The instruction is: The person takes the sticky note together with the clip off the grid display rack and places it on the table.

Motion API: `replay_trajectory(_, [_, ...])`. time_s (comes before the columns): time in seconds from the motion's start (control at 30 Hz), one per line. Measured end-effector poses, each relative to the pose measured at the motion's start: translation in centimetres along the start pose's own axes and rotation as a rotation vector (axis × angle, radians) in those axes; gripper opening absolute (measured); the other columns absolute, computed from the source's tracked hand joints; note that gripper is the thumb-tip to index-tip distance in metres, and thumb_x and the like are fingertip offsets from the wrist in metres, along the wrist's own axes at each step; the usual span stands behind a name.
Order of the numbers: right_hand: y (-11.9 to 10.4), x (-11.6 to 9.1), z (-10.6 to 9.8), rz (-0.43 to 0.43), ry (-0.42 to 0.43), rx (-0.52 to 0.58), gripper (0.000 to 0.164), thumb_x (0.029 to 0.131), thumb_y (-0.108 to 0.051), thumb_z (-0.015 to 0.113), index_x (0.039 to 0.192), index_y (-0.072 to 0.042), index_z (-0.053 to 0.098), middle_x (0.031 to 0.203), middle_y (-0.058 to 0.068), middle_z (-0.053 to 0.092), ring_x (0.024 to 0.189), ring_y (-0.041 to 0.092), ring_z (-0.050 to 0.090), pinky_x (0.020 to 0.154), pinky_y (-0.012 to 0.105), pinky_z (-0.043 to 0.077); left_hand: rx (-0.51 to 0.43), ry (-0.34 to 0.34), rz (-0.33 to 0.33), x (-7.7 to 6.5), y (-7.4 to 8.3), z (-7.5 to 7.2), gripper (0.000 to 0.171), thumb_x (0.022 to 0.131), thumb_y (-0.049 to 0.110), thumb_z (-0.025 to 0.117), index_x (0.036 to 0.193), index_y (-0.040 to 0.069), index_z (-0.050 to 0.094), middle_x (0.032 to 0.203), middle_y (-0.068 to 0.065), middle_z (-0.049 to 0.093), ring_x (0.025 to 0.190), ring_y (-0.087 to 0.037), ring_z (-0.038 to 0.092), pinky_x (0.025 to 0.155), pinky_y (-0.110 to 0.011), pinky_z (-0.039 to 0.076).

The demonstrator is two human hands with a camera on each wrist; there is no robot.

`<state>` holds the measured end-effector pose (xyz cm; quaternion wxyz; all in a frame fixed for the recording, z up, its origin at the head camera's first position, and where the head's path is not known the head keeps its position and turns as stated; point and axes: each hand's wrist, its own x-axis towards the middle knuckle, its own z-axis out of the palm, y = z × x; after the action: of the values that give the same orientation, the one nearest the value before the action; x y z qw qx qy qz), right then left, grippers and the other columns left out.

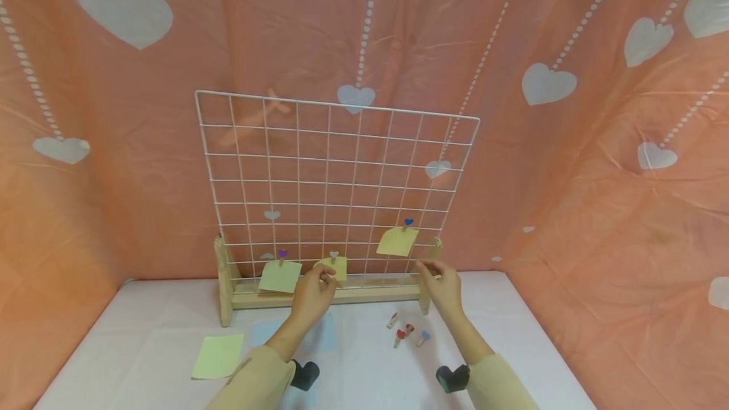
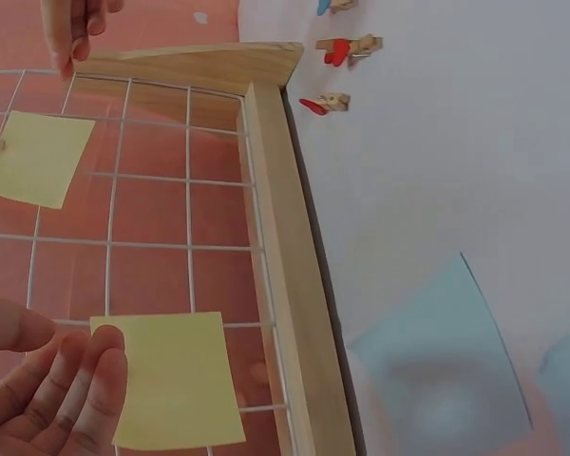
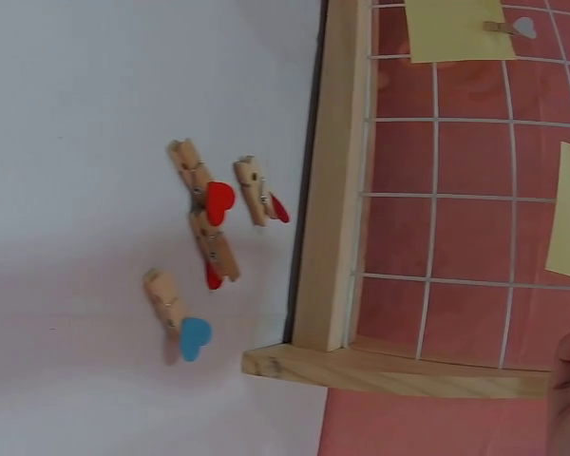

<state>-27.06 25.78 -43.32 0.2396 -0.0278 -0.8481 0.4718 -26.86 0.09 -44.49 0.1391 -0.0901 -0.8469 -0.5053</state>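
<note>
A white wire grid stands in a wooden base. Clipped low on it are a pale green sticky note under a purple heart peg, a yellow sticky note under a white heart peg, and another yellow note under a blue heart peg. My left hand is at the left edge of the middle note, fingers loosely bent, thumb apart; whether it touches the paper is unclear. Below the right-hand note, beside the grid's right end, my right hand hovers with nothing visible in its fingers.
Several small wooden pegs with red and blue hearts lie on the white table at the right. A green note and blue paper lie at the left and middle. Behind hangs an orange curtain with white hearts.
</note>
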Motion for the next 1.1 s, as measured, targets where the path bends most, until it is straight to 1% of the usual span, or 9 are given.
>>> replay_trajectory(0.07, [-0.3, 0.3, 0.0, -0.019, 0.007, 0.010, 0.019, 0.089, -0.017, 0.068, 0.097, -0.001, 0.072, 0.085, 0.014, 0.071, 0.075, 0.010, 0.057, 0.059, 0.018, 0.044, -0.016, 0.006, -0.002, 0.2, 0.2, 0.2, 0.014, 0.085, 0.002, 0.061, 0.097, -0.004, 0.064, 0.080, -0.010, 0.065, 0.060, -0.016, 0.063, 0.050, -0.023, 0.044])
replay_trajectory(0.13, [-0.5, 0.5, 0.0, -0.040, 0.014, 0.015, 0.019, 0.089, -0.016, 0.068, 0.097, 0.000, 0.072, 0.086, 0.015, 0.071, 0.074, 0.009, 0.057, 0.061, 0.017, 0.045, -0.023, 0.020, 0.011, 0.5, 0.4, 0.5, 0.012, 0.085, 0.002, 0.061, 0.095, -0.004, 0.064, 0.080, -0.010, 0.065, 0.064, -0.019, 0.066, 0.052, -0.024, 0.047])
replay_trajectory(0.23, [-0.9, 0.9, -0.1, -0.057, 0.019, 0.032, 0.019, 0.089, -0.014, 0.068, 0.097, 0.002, 0.071, 0.088, 0.017, 0.070, 0.074, 0.008, 0.057, 0.062, 0.016, 0.046, -0.039, 0.035, 0.027, 0.9, 0.6, 0.9, 0.013, 0.085, 0.003, 0.062, 0.096, -0.004, 0.064, 0.081, -0.012, 0.066, 0.067, -0.022, 0.067, 0.054, -0.025, 0.050])
replay_trajectory(0.3, [-1.1, 1.2, -0.1, -0.053, 0.017, 0.041, 0.020, 0.089, -0.015, 0.067, 0.097, 0.003, 0.071, 0.087, 0.018, 0.069, 0.075, 0.010, 0.056, 0.060, 0.014, 0.045, -0.036, 0.044, 0.039, 1.1, 0.9, 1.1, 0.015, 0.085, 0.004, 0.063, 0.098, -0.004, 0.064, 0.083, -0.012, 0.066, 0.069, -0.023, 0.067, 0.056, -0.026, 0.051])
replay_trajectory(0.43, [-1.6, 1.6, -0.1, -0.041, 0.016, 0.057, 0.019, 0.089, -0.013, 0.067, 0.097, 0.004, 0.070, 0.088, 0.019, 0.069, 0.076, 0.012, 0.057, 0.062, 0.013, 0.045, -0.044, 0.074, 0.073, 1.4, 1.4, 1.6, 0.016, 0.086, 0.005, 0.064, 0.099, -0.005, 0.065, 0.085, -0.014, 0.067, 0.071, -0.026, 0.068, 0.059, -0.030, 0.054])
replay_trajectory(0.57, [-2.2, 1.8, 0.0, -0.055, 0.028, 0.080, 0.017, 0.089, -0.010, 0.067, 0.097, 0.004, 0.070, 0.089, 0.020, 0.069, 0.074, 0.007, 0.056, 0.064, 0.013, 0.045, -0.058, 0.115, 0.116, 1.6, 1.7, 2.1, 0.012, 0.085, 0.004, 0.066, 0.094, -0.004, 0.064, 0.083, -0.014, 0.067, 0.071, -0.028, 0.069, 0.059, -0.032, 0.056])
replay_trajectory(0.7, [-2.8, 2.0, 0.0, -0.083, 0.040, 0.105, 0.017, 0.089, -0.008, 0.067, 0.098, 0.005, 0.069, 0.091, 0.021, 0.069, 0.073, 0.003, 0.054, 0.066, 0.013, 0.045, -0.102, 0.127, 0.116, 2.0, 2.4, 2.6, 0.014, 0.085, 0.003, 0.066, 0.096, -0.006, 0.063, 0.085, -0.015, 0.067, 0.077, -0.029, 0.068, 0.065, -0.033, 0.057])
replay_trajectory(0.93, [-3.5, 2.6, 0.1, -0.143, 0.064, 0.108, 0.015, 0.088, -0.007, 0.067, 0.097, 0.005, 0.069, 0.091, 0.021, 0.069, 0.072, 0.004, 0.053, 0.066, 0.014, 0.045, -0.161, 0.136, 0.114, 2.8, 3.4, 3.7, 0.019, 0.085, 0.002, 0.067, 0.100, -0.007, 0.063, 0.094, -0.022, 0.066, 0.086, -0.033, 0.065, 0.073, -0.039, 0.056])
replay_trajectory(1.1, [-3.7, 3.0, 0.2, -0.175, 0.093, 0.104, 0.014, 0.087, -0.006, 0.068, 0.097, 0.003, 0.071, 0.090, 0.019, 0.069, 0.071, 0.007, 0.054, 0.064, 0.013, 0.045, -0.196, 0.104, 0.097, 3.1, 4.2, 4.3, 0.020, 0.086, 0.002, 0.067, 0.104, -0.007, 0.063, 0.100, -0.021, 0.066, 0.092, -0.034, 0.065, 0.078, -0.040, 0.056])
